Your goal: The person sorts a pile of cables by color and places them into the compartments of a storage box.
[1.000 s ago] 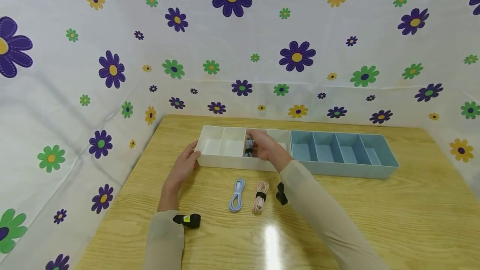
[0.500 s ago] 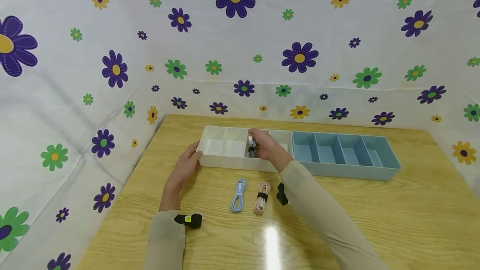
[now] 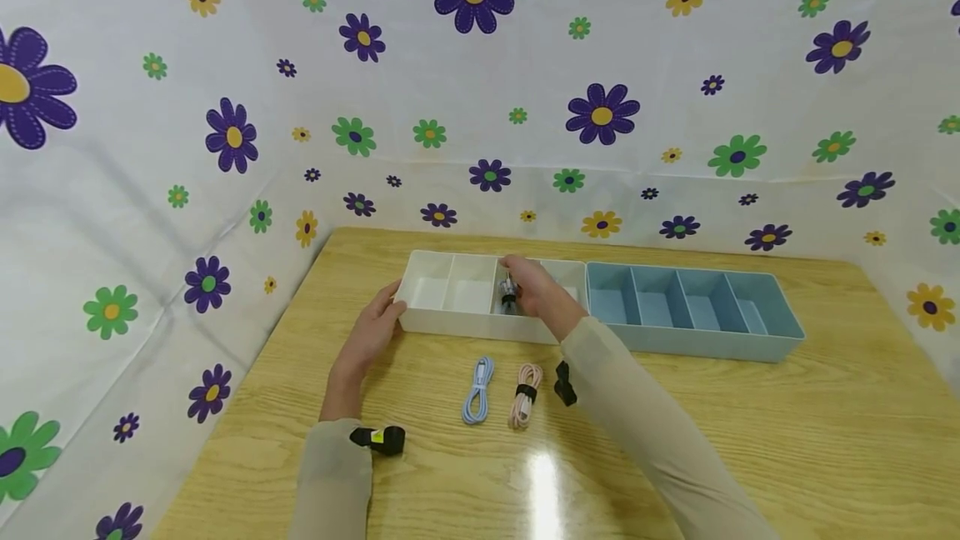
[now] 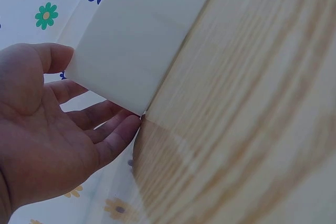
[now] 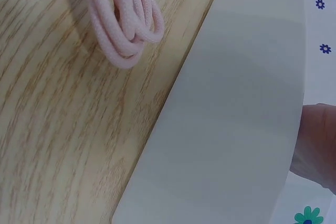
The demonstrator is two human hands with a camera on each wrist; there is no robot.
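Note:
In the head view, a white divided storage box (image 3: 450, 323) stands at the middle of the table. My left hand (image 3: 369, 333) holds its left end; in the left wrist view the thumb of that hand (image 4: 52, 119) is at the upper front corner and fingertips touch the end wall. My right hand (image 3: 542, 294) reaches into the third compartment from the left and holds a coiled bluish charging cable (image 3: 508, 297) with a black strap. In the right wrist view the front wall of the white box (image 5: 226, 103) hides most of my right hand (image 5: 317, 145).
A light blue coiled cable (image 3: 477, 390) and a pink coiled cable (image 3: 525, 396) with a black strap lie in front of the white box. A blue divided box (image 3: 697, 342) adjoins its right end. Flower-patterned cloth (image 3: 525, 90) hangs behind the wooden table (image 3: 750, 440).
The cable in my right hand has shifted and turned within the compartment; its light-coloured plug shows less now. My left hand stays on the box's end. The view has shifted slightly.

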